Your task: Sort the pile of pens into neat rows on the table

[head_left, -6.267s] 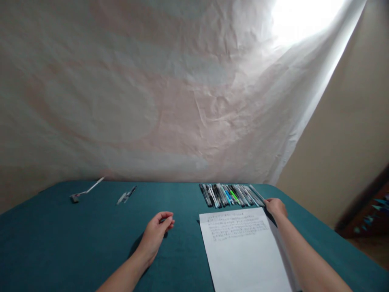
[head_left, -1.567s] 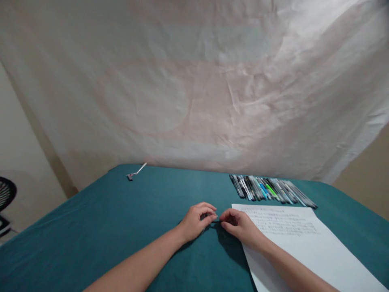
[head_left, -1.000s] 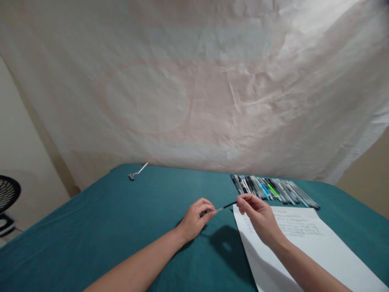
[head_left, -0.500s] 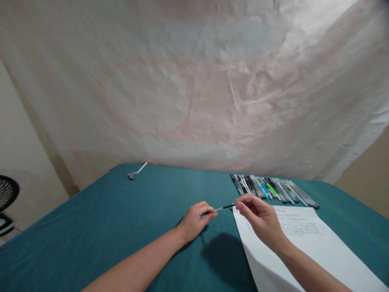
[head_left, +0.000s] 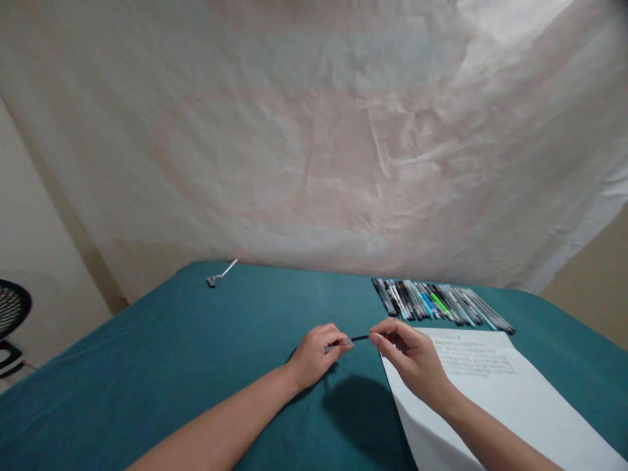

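My left hand point(head_left: 318, 353) is closed in a pinch around a slim pen point(head_left: 360, 338), just left of the paper. From the other side, my right hand point(head_left: 409, 356) grips the same pen by its far end with thumb and fingertips. Only a short dark stretch shows between the two hands; fingers hide the rest. A bit of pale, clear body peeks out at the left fingertips. Below my right hand lies a large white sheet of paper point(head_left: 510, 412) with lines of handwriting near its top.
A row of several pens and markers point(head_left: 441, 304) lies side by side behind the paper. Far left on the green cloth point(head_left: 196, 353) rests a razor point(head_left: 220, 275) with a white handle. A black fan point(head_left: 14, 304) stands beyond the left edge, and a pale sheet point(head_left: 294, 150) hangs behind.
My right hand has shifted left, towards my left hand. Less of the pen shows between them, and the pale stretch has mostly disappeared at my left fingertips. My left hand stays almost in place.
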`<state>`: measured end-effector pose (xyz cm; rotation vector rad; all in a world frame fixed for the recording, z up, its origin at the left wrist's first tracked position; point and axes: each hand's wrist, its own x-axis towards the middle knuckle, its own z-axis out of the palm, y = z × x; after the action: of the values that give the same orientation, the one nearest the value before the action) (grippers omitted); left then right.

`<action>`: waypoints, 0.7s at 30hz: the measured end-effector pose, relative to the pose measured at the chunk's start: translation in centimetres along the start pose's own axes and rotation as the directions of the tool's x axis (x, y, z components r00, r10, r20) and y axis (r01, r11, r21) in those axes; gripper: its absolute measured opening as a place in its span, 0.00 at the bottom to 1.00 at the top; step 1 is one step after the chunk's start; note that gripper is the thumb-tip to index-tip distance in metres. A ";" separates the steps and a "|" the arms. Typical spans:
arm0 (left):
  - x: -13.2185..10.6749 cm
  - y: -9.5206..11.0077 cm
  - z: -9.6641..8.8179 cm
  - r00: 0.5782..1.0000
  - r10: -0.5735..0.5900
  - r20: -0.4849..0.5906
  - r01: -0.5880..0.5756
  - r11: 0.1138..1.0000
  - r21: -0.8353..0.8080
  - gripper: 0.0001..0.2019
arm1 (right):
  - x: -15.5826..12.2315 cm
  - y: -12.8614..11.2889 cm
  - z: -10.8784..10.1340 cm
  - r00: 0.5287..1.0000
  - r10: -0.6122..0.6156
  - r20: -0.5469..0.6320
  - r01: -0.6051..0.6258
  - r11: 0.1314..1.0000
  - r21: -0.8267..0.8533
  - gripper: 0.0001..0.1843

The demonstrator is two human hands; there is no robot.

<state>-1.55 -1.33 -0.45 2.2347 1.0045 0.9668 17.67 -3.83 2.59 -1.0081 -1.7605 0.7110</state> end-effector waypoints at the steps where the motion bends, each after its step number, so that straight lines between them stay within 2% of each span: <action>1: 0.0 0.0 0.0 1.000 -0.001 -0.001 0.001 1.000 0.005 0.14 | 0.0 0.1 0.1 1.000 0.026 0.010 -0.027 1.000 0.008 0.07; 10: -0.2 -0.3 0.2 0.999 0.040 0.018 -0.040 0.999 0.001 0.13 | -0.4 1.3 1.4 0.991 0.093 0.099 -0.100 0.992 0.076 0.08; 14: -0.2 -0.2 0.1 1.000 0.029 -0.011 -0.029 0.999 -0.024 0.13 | -0.3 2.3 1.7 0.978 0.131 0.163 -0.154 0.979 0.136 0.18; 18: -0.1 0.3 0.1 0.999 -0.015 -0.047 0.012 0.998 -0.058 0.14 | -0.3 2.7 1.8 0.973 0.139 0.184 -0.151 0.987 0.052 0.11; 21: -0.2 0.9 0.2 0.997 -0.052 -0.059 0.046 0.993 -0.105 0.14 | -0.5 2.4 1.9 0.977 0.100 0.187 -0.106 0.994 0.022 0.08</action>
<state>-1.13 -2.09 -0.04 2.0974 1.0080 1.0476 16.75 -3.13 -0.26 -1.0450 -1.8602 0.9212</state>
